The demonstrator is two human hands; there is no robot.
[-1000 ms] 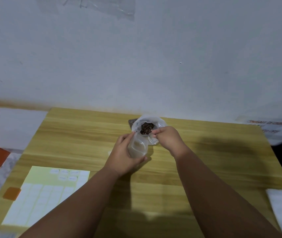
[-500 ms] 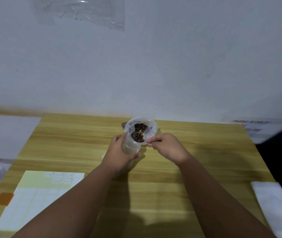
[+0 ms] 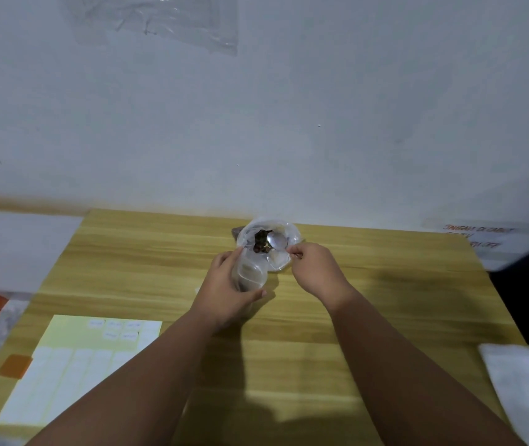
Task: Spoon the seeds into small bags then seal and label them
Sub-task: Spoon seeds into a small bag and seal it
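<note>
Up near the far edge of the table point(image 3: 385, 300), our right hand point(image 3: 313, 272) pinches the spoon point(image 3: 278, 242), bowl sunk in the big bag point(image 3: 292, 235) of seeds point(image 3: 260, 240), while our left hand point(image 3: 224, 294) grips what looks like a small clear bag point(image 3: 249, 274) right beside it, mouth just left of the spoon.

Above the wooden table point(image 3: 401, 300), the left hand point(image 3: 224, 294) and right hand point(image 3: 316, 268) are bare, as are both smooth forearms.
</note>
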